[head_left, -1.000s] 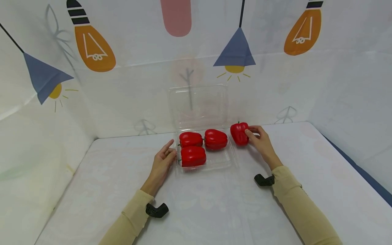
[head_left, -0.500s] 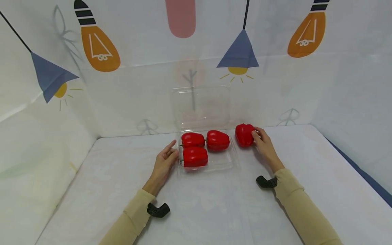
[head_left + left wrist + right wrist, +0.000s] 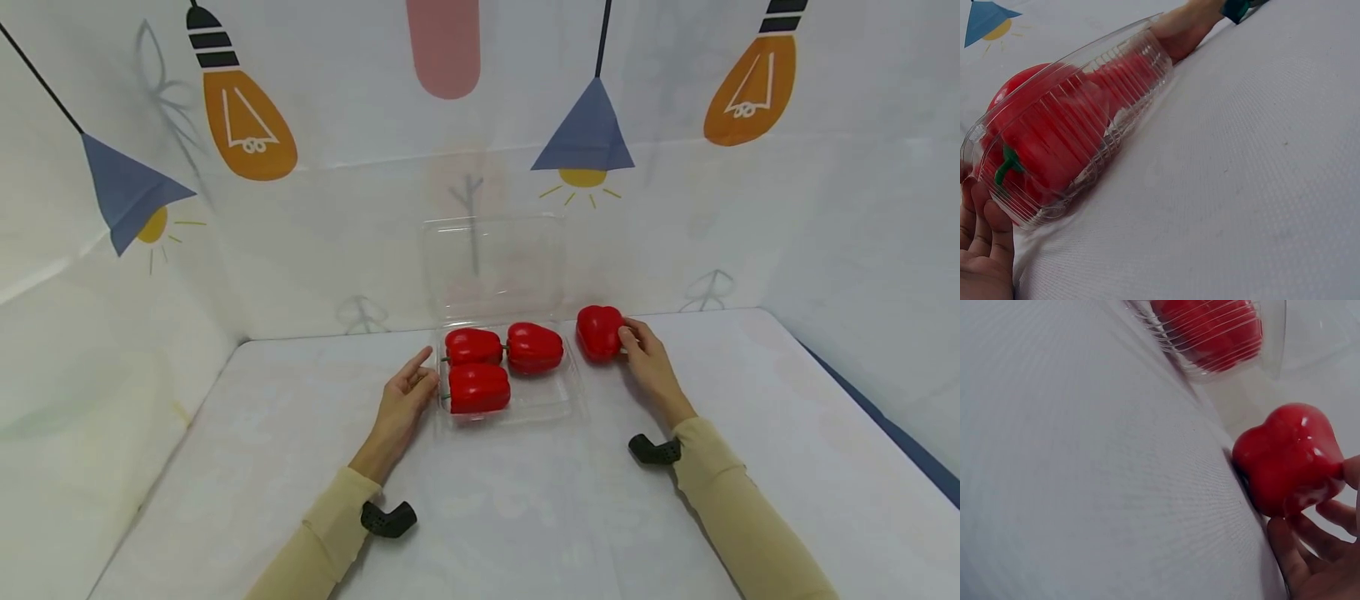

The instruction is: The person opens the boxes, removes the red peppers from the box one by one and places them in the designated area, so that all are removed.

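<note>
My right hand (image 3: 651, 367) holds a red bell pepper (image 3: 599, 333) by its right side, on the table just right of a clear plastic clamshell box (image 3: 543, 402). In the right wrist view, fingers and thumb lie around this bell pepper (image 3: 1291, 459), low at the table surface. Three more red bell peppers lie on their sides in the box: one back left (image 3: 472, 347), one back right (image 3: 535, 348) and one front left (image 3: 478, 388). My left hand (image 3: 397, 410) rests at the box's left edge, index finger extended; its fingertips (image 3: 999, 219) touch the end wall.
The box's clear lid (image 3: 493, 267) stands raised against the back wall. A white cloth covers the table (image 3: 495, 508), with printed white sheeting (image 3: 360, 225) behind and at the sides. Each wrist carries a black camera mount, such as the left one (image 3: 387, 519).
The right hand has moved the bell pepper slightly right, away from the box, and tipped it so its stem no longer shows. The left hand stays at the box edge. The head view has shifted slightly.
</note>
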The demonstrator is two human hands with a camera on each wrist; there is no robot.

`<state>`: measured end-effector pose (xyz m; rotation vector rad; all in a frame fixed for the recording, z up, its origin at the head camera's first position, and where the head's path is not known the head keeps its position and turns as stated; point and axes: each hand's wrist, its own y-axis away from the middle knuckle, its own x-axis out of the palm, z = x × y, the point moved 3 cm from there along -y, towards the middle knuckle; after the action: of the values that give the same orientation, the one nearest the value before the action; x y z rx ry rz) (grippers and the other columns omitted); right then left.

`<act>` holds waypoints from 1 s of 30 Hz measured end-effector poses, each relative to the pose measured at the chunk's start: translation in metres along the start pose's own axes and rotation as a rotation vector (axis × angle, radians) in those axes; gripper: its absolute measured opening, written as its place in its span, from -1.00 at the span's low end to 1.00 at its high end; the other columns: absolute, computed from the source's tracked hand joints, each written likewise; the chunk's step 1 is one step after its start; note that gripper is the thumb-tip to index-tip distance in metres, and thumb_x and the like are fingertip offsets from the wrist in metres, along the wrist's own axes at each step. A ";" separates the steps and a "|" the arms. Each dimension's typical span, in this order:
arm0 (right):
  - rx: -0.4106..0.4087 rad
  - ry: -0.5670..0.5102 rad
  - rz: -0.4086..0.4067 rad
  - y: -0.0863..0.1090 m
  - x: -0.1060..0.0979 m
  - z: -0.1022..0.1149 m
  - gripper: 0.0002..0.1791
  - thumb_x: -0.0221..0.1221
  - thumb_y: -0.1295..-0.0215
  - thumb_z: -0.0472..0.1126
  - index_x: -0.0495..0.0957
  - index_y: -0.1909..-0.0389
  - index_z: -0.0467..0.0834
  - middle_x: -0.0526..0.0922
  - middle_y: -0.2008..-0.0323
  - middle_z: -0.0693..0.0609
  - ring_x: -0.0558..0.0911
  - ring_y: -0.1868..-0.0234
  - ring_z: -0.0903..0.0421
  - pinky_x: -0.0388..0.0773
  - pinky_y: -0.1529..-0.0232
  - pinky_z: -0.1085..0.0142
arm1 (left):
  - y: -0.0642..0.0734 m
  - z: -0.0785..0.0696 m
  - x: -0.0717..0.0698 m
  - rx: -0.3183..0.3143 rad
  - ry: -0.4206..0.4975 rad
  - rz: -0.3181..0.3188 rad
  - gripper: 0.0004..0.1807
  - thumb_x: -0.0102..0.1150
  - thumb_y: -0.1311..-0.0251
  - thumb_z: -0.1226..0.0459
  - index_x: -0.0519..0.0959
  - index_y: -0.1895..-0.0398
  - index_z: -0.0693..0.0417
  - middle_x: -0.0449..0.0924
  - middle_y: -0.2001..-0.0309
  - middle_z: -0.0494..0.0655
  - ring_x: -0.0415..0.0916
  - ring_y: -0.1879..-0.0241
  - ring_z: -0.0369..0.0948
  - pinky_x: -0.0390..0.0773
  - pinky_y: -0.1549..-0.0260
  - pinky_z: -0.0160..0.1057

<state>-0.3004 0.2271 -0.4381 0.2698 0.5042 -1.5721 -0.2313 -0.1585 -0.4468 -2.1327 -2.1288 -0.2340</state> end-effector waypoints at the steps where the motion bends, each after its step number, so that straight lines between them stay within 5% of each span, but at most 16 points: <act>1: -0.004 0.000 -0.005 0.001 0.000 -0.001 -0.36 -0.21 -0.46 0.13 0.17 -0.37 -0.23 0.33 -0.27 -0.25 0.38 -0.20 -0.13 0.37 -0.21 0.03 | 0.000 0.000 0.000 -0.002 -0.001 -0.001 -0.42 0.12 -0.26 0.32 0.29 -0.35 -0.06 0.48 0.30 -0.24 0.36 0.37 -0.35 0.42 0.37 -0.51; 14: -0.044 -0.029 -0.039 0.004 0.004 -0.003 -0.48 -0.22 -0.51 -0.04 0.19 -0.34 -0.25 0.35 -0.26 -0.25 0.41 -0.18 -0.12 0.33 -0.23 -0.02 | 0.001 0.000 0.000 0.001 -0.022 0.002 -0.42 0.11 -0.27 0.29 0.27 -0.37 -0.07 0.47 0.29 -0.22 0.34 0.39 -0.38 0.40 0.36 -0.53; 30: -0.006 -0.062 -0.048 0.005 0.003 -0.001 -0.45 -0.26 -0.51 0.01 0.19 -0.34 -0.24 0.33 -0.28 -0.25 0.38 -0.23 -0.15 0.28 -0.29 -0.06 | -0.001 0.001 0.000 0.000 -0.002 0.011 -0.42 0.10 -0.28 0.30 0.26 -0.37 -0.06 0.47 0.32 -0.23 0.35 0.40 -0.36 0.39 0.38 -0.51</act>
<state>-0.2955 0.2254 -0.4413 0.2050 0.4694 -1.6203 -0.2325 -0.1582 -0.4481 -2.1449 -2.1170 -0.2310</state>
